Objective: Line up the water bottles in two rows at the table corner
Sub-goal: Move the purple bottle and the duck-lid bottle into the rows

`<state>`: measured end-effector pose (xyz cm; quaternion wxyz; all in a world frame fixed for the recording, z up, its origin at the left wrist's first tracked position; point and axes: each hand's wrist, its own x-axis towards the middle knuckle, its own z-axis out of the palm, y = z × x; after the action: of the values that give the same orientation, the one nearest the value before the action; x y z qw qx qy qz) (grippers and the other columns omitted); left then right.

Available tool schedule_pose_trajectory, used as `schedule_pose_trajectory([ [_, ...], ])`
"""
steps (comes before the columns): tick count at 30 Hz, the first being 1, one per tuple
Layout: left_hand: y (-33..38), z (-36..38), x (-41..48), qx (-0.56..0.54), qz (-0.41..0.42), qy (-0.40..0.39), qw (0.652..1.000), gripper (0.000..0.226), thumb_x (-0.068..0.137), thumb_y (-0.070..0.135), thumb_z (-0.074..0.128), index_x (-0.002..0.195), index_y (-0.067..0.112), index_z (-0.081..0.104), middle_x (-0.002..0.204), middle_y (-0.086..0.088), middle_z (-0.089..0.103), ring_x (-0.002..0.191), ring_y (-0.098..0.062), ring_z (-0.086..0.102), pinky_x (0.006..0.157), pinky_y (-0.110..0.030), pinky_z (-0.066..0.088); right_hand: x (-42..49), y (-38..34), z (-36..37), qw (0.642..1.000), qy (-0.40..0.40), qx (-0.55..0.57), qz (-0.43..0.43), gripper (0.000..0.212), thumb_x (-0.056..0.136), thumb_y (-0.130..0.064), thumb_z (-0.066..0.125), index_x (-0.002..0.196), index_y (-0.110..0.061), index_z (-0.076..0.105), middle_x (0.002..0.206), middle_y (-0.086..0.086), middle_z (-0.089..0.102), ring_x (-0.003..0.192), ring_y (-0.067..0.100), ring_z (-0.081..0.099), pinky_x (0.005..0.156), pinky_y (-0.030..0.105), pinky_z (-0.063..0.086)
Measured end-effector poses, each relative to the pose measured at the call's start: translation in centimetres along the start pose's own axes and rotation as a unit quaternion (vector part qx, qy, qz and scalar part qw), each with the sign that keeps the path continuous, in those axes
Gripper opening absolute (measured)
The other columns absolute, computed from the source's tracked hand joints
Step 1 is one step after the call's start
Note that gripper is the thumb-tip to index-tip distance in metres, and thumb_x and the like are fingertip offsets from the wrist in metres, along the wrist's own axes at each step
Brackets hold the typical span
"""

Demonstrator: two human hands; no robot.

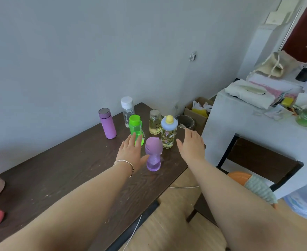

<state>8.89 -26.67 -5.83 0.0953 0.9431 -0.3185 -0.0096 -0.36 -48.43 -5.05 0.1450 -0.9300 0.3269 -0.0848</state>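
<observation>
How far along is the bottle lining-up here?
Mostly done: five bottles cluster at the table corner, among them the green bottle and duck-lid bottle. Both the left hand and right hand are open, holding nothing. Left: the purple flask stands apart.

A domestic room: plain pale wall (pixel 58 51), dark wood-grain tabletop (pixel 58 174), light wooden floor (pixel 176 229), open cardboard box of rubbish (pixel 198 113), and white shelf unit (pixel 248 124) heaped with folded cloth bags (pixel 248 91).

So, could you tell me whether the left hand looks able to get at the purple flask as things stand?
Probably yes. The purple flask stands apart, left of the green bottle, and the open left hand has bare table between them.
</observation>
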Motion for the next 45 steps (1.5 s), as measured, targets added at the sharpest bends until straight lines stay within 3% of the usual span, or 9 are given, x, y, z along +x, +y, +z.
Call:
schedule_pose_trajectory([
  [7, 0.1, 2.2, 2.9, -0.066, 0.018, -0.060, 0.996, 0.097, 0.082, 0.056, 0.064, 0.155, 0.022, 0.010, 0.160, -0.008, 0.017, 0.144, -0.030, 0.021, 0.114, -0.042, 0.029, 3.7, -0.1, 1.0, 0.999, -0.011, 0.048, 0.017, 0.075, 0.103, -0.049, 0.061, 0.162, -0.015, 0.030, 0.168, 0.012, 0.037, 0.157, 0.032, 0.033, 0.129, 0.045, 0.035],
  [13, 1.0, 4.3, 4.8, -0.152, -0.017, -0.063, 0.986, 0.099, 0.077, 0.048, 0.075, 0.153, 0.022, 0.017, 0.152, -0.005, 0.031, 0.133, -0.031, 0.036, 0.109, -0.041, 0.034, 8.6, 0.8, 3.0, 0.991, -0.056, 0.125, -0.011, 0.088, 0.096, -0.045, 0.074, 0.163, -0.017, 0.026, 0.169, 0.013, 0.031, 0.156, 0.033, 0.033, 0.122, 0.046, 0.041],
  [21, 2.1, 6.1, 5.3, -0.266, -0.125, -0.022, 0.956, 0.089, 0.069, 0.038, 0.083, 0.141, 0.019, 0.035, 0.135, -0.003, 0.046, 0.120, -0.024, 0.050, 0.102, -0.037, 0.042, 14.0, 1.8, 6.7, 0.960, -0.142, 0.220, -0.102, 0.097, 0.085, -0.029, 0.089, 0.161, -0.025, 0.028, 0.160, 0.010, 0.035, 0.147, 0.031, 0.042, 0.121, 0.047, 0.042],
  [25, 2.6, 6.2, 5.0, -0.293, -0.146, 0.000, 0.945, 0.078, 0.067, 0.038, 0.083, 0.132, 0.022, 0.043, 0.125, 0.001, 0.053, 0.106, -0.020, 0.055, 0.092, -0.033, 0.047, 14.8, 2.3, 8.4, 0.946, -0.145, 0.260, -0.126, 0.097, 0.082, -0.022, 0.091, 0.158, -0.025, 0.032, 0.154, 0.009, 0.042, 0.142, 0.027, 0.046, 0.117, 0.045, 0.046],
  [32, 3.4, 5.8, 4.9, -0.310, -0.179, 0.019, 0.934, 0.076, 0.060, 0.051, 0.077, 0.124, 0.030, 0.044, 0.115, 0.006, 0.059, 0.099, -0.018, 0.059, 0.086, -0.033, 0.051, 15.3, 2.2, 8.8, 0.935, -0.113, 0.303, -0.142, 0.089, 0.078, -0.023, 0.093, 0.151, -0.024, 0.042, 0.143, 0.005, 0.055, 0.135, 0.024, 0.051, 0.106, 0.043, 0.051],
  [45, 2.5, 4.5, 3.2, -0.326, -0.278, 0.088, 0.900, 0.069, 0.064, 0.033, 0.085, 0.120, 0.031, 0.043, 0.115, 0.005, 0.058, 0.096, -0.019, 0.057, 0.078, -0.025, 0.042, 14.0, 0.7, 8.2, 0.923, -0.139, 0.306, -0.187, 0.085, 0.076, -0.023, 0.093, 0.148, -0.025, 0.048, 0.135, 0.005, 0.060, 0.126, 0.025, 0.057, 0.092, 0.028, 0.041],
])
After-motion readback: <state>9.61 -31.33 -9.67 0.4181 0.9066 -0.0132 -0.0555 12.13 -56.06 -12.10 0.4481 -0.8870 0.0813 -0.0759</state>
